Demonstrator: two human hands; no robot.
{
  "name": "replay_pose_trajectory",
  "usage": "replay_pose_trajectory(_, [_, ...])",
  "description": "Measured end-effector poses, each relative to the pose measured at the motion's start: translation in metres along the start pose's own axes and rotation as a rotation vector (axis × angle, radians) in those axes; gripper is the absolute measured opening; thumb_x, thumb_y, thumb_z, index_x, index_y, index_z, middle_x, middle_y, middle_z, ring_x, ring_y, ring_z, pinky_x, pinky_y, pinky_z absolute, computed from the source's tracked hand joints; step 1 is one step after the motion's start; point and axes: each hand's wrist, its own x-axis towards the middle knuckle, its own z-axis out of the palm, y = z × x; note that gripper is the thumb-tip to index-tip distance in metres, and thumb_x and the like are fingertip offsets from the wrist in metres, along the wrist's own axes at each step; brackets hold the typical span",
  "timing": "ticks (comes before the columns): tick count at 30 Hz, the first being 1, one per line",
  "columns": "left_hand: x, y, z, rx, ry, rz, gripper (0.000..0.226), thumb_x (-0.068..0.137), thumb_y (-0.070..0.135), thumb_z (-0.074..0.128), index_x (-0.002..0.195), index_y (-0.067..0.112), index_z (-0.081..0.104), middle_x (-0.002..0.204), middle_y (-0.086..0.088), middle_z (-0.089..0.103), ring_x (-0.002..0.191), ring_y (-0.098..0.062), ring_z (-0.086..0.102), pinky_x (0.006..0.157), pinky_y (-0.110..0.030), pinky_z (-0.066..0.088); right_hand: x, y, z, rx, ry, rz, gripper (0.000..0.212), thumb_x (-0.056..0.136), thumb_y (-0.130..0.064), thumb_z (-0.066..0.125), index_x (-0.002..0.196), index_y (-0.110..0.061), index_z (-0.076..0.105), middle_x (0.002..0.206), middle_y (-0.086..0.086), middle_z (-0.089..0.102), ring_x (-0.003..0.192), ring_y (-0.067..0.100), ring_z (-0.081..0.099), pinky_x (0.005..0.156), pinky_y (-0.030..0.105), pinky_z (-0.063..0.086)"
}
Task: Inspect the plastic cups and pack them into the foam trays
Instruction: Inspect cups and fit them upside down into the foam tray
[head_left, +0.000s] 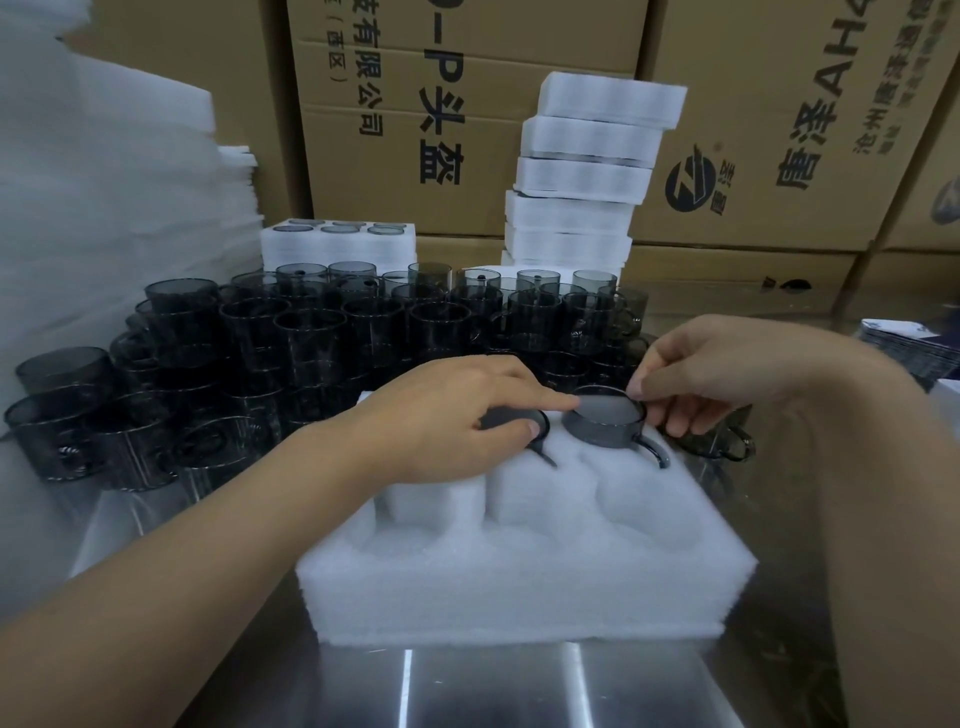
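Observation:
A white foam tray (524, 582) with round pockets lies on the steel table in front of me. Two smoky grey plastic cups sit in its far row. My left hand (447, 415) lies over the left cup (540, 423), fingers spread flat on it, thumb at its rim. The right cup (605, 421) stands partly sunk in its pocket, handle pointing toward me. My right hand (727, 374) pinches that cup's far rim with curled fingers. Another cup (722, 441) stands just right of the tray, behind my right hand.
Several loose grey cups (311, 338) crowd the table behind and left of the tray. A tall stack of foam trays (582, 176) and a filled tray (337, 239) stand at the back before cardboard boxes (415, 104). Foam sheets (104, 208) pile at left.

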Motion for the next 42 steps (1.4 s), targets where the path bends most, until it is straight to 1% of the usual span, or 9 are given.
replay_pose_trajectory(5, [0.0, 0.002, -0.001, -0.016, -0.016, -0.017, 0.037, 0.095, 0.03, 0.048, 0.128, 0.046, 0.053, 0.122, 0.028, 0.047, 0.094, 0.001, 0.051, 0.076, -0.024, 0.044, 0.002, 0.0, 0.001, -0.032, 0.03, -0.01, 0.014, 0.09, -0.01, 0.062, 0.078, -0.012, 0.069, 0.054, -0.004, 0.065, 0.042, 0.004, 0.056, 0.042, 0.016, 0.045])
replay_pose_trajectory(11, [0.001, 0.006, -0.004, 0.004, -0.076, -0.034, 0.034, 0.095, 0.034, 0.047, 0.125, 0.048, 0.056, 0.123, 0.028, 0.046, 0.107, -0.003, 0.05, 0.091, -0.032, 0.043, 0.007, -0.001, 0.006, -0.115, 0.027, -0.006, 0.016, 0.088, -0.01, 0.063, 0.073, -0.014, 0.067, 0.052, -0.005, 0.065, 0.041, 0.003, 0.055, 0.044, 0.017, 0.044])
replay_pose_trajectory(20, [0.004, 0.007, -0.003, 0.013, -0.077, -0.038, 0.031, 0.096, 0.034, 0.047, 0.123, 0.047, 0.058, 0.126, 0.027, 0.046, 0.11, 0.001, 0.046, 0.095, -0.025, 0.038, 0.007, -0.004, 0.009, -0.158, 0.029, -0.003, 0.013, 0.086, -0.011, 0.065, 0.073, -0.012, 0.067, 0.052, -0.005, 0.063, 0.043, 0.005, 0.054, 0.045, 0.018, 0.043])
replay_pose_trajectory(24, [0.002, 0.005, 0.0, 0.013, -0.056, -0.028, 0.032, 0.096, 0.035, 0.045, 0.124, 0.046, 0.057, 0.128, 0.025, 0.046, 0.112, 0.005, 0.04, 0.093, -0.016, 0.032, 0.008, -0.005, 0.01, -0.187, 0.065, 0.008, 0.01, 0.084, -0.012, 0.067, 0.076, -0.006, 0.069, 0.056, -0.001, 0.064, 0.047, 0.009, 0.055, 0.046, 0.02, 0.044])
replay_pose_trajectory(27, [0.003, 0.001, 0.003, 0.1, 0.102, -0.017, 0.033, 0.094, 0.036, 0.047, 0.125, 0.04, 0.059, 0.126, 0.021, 0.049, 0.115, 0.002, 0.036, 0.096, -0.021, 0.027, 0.009, -0.007, 0.013, -0.209, 0.107, 0.0, 0.016, 0.085, -0.018, 0.067, 0.077, -0.005, 0.069, 0.061, 0.004, 0.065, 0.052, 0.014, 0.054, 0.049, 0.023, 0.045])
replay_pose_trajectory(32, [0.005, -0.018, -0.001, 0.116, 0.633, -0.361, 0.039, 0.09, 0.029, 0.054, 0.128, 0.029, 0.058, 0.122, 0.011, 0.05, 0.114, -0.009, 0.038, 0.086, -0.022, 0.03, 0.017, -0.017, 0.031, -0.283, 0.327, -0.132, 0.031, 0.088, -0.038, 0.064, 0.067, -0.015, 0.063, 0.058, -0.008, 0.058, 0.058, 0.01, 0.053, 0.049, 0.023, 0.034])
replay_pose_trajectory(36, [0.005, -0.029, -0.003, 0.162, 0.583, -0.559, 0.046, 0.089, 0.033, 0.054, 0.135, 0.028, 0.049, 0.109, 0.003, 0.045, 0.112, -0.02, 0.04, 0.088, -0.03, 0.037, 0.022, -0.025, 0.047, -0.24, 0.5, -0.256, 0.031, 0.089, -0.036, 0.063, 0.064, -0.017, 0.059, 0.051, -0.01, 0.052, 0.059, 0.012, 0.054, 0.052, 0.026, 0.038])
replay_pose_trajectory(39, [0.005, -0.03, -0.002, 0.19, 0.511, -0.603, 0.049, 0.09, 0.036, 0.053, 0.137, 0.028, 0.045, 0.12, -0.003, 0.05, 0.114, -0.024, 0.042, 0.091, -0.037, 0.04, 0.023, -0.03, 0.056, -0.187, 0.575, -0.342, 0.029, 0.087, -0.035, 0.061, 0.062, -0.023, 0.056, 0.051, -0.009, 0.052, 0.063, 0.013, 0.055, 0.061, 0.03, 0.046])
replay_pose_trajectory(42, [0.005, -0.031, -0.001, 0.143, 0.456, -0.642, 0.049, 0.091, 0.037, 0.053, 0.138, 0.029, 0.039, 0.123, -0.004, 0.051, 0.114, -0.024, 0.046, 0.088, -0.039, 0.044, 0.024, -0.033, 0.062, -0.178, 0.556, -0.418, 0.029, 0.087, -0.035, 0.062, 0.06, -0.025, 0.054, 0.049, -0.011, 0.05, 0.058, 0.008, 0.053, 0.058, 0.028, 0.042])
